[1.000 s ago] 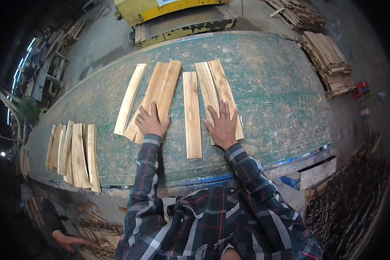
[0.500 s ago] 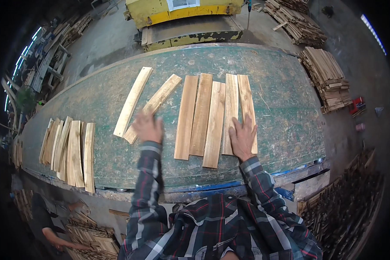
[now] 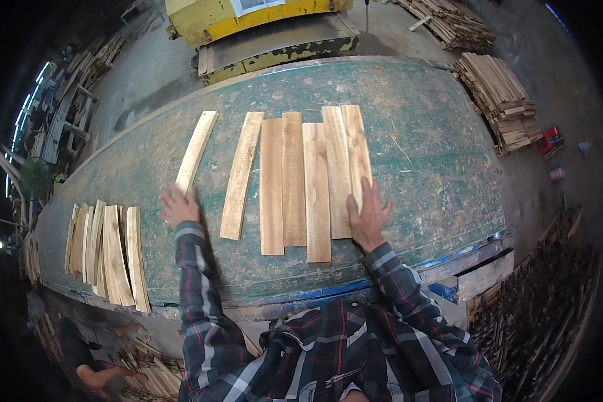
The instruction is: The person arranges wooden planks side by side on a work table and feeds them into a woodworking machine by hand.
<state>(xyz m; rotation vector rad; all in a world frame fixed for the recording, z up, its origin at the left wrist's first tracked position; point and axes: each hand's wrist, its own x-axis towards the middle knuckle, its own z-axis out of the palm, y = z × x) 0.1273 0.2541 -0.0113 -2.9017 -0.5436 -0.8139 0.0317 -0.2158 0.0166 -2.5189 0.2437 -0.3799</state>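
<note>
My left hand (image 3: 179,206) lies with fingers spread on the lower end of a pale, slanted board (image 3: 195,147) at the left of the worktop. Right of it is a separate board (image 3: 240,174), slightly tilted. Several boards (image 3: 272,187) stand side by side in the middle, lying flat with uneven ends. My right hand (image 3: 370,214) has its fingers apart on the lower part of the rightmost board (image 3: 355,147). A loose cluster of several narrow boards (image 3: 117,258) lies at the left front.
The worn green worktop (image 3: 435,167) bends toward the rim. Beyond it is a yellow machine (image 3: 254,27). Timber stacks (image 3: 496,100) stand at the right, with dark piled wood (image 3: 516,321) lower right. Another person's arm (image 3: 97,375) shows at lower left, beside more wood.
Middle boards have shifted right into a closer row. The slanted board beside them has straightened and moved right. My left hand has moved left onto the outer pale board.
</note>
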